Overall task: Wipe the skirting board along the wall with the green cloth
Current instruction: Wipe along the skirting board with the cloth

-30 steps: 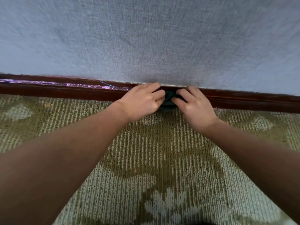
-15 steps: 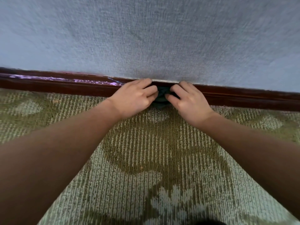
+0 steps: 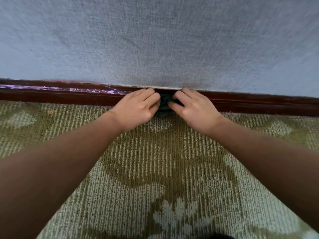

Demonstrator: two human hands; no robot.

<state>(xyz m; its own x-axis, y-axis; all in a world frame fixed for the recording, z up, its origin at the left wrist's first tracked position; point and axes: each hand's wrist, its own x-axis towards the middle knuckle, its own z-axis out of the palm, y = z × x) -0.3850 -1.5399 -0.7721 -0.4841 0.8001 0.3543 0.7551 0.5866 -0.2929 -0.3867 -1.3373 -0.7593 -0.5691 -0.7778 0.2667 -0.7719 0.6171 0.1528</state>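
Observation:
A dark brown skirting board (image 3: pixel 250 102) runs across the view at the foot of a grey-blue textured wall (image 3: pixel 155 40). Purple marks streak its top edge on the left. A dark green cloth (image 3: pixel 164 105) is bunched against the board in the middle, mostly hidden by my fingers. My left hand (image 3: pixel 138 107) grips the cloth from the left and my right hand (image 3: pixel 195 109) grips it from the right. Both hands press it to the board just above the carpet.
A green and cream patterned carpet (image 3: pixel 155 169) covers the floor from the board to the bottom of the view. My forearms reach in from both lower corners. A dark shape (image 3: pixel 219 236) shows at the bottom edge.
Both hands with the cloth have stayed together at the same stretch of board. The view shifted slightly; the fingers have drawn the cloth a little tighter.

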